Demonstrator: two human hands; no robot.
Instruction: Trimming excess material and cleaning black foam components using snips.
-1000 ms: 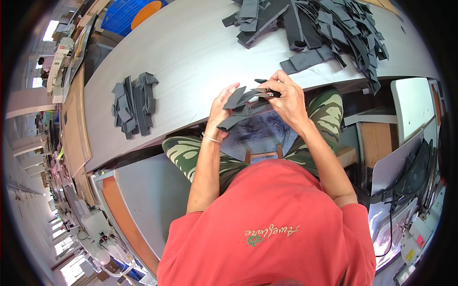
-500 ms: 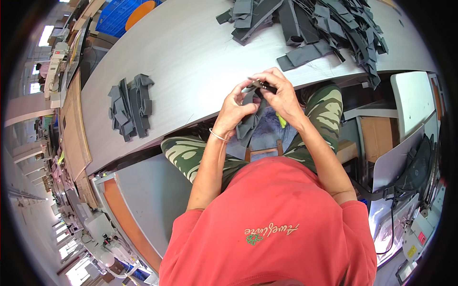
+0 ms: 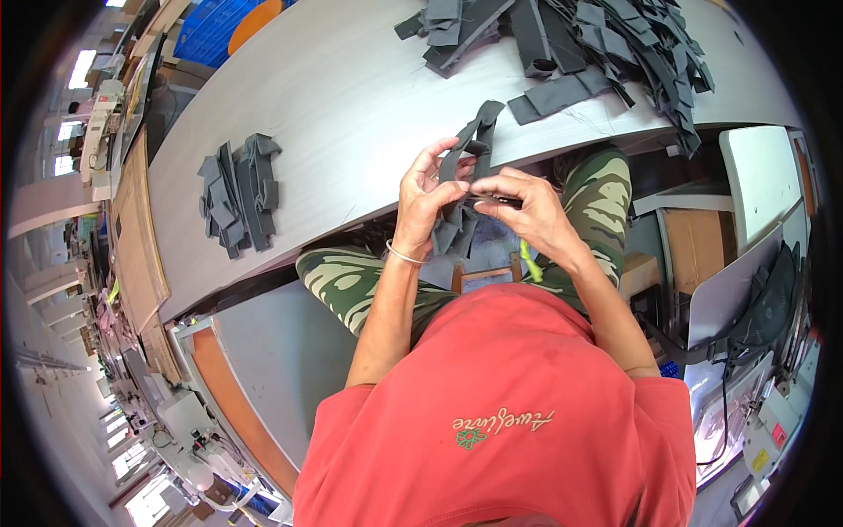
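A dark grey fabric strip [image 3: 453, 162] is gripped in my left hand [image 3: 423, 195], its upper end looping out over the table edge and more folds hanging below my fingers. My right hand [image 3: 527, 206] meets it from the right, fingertips pinched close to the strip by my left thumb. Within the right hand's grasp is a small dark tool [image 3: 505, 203], perhaps thread snips, mostly covered by the fingers. A yellow-green cord [image 3: 530, 262] dangles below that hand.
On the pale table [image 3: 342, 114], a large heap of dark grey strips [image 3: 606, 53] lies at the far right and a smaller bundle [image 3: 239, 195] at the left. A blue crate [image 3: 209, 33] stands beyond the far left edge. Right of my knees is a cardboard box [image 3: 694, 246].
The strip's upper end now extends up and away from me over the table edge. My right hand has drawn slightly down and right, and the yellow-green cord has dropped with it.
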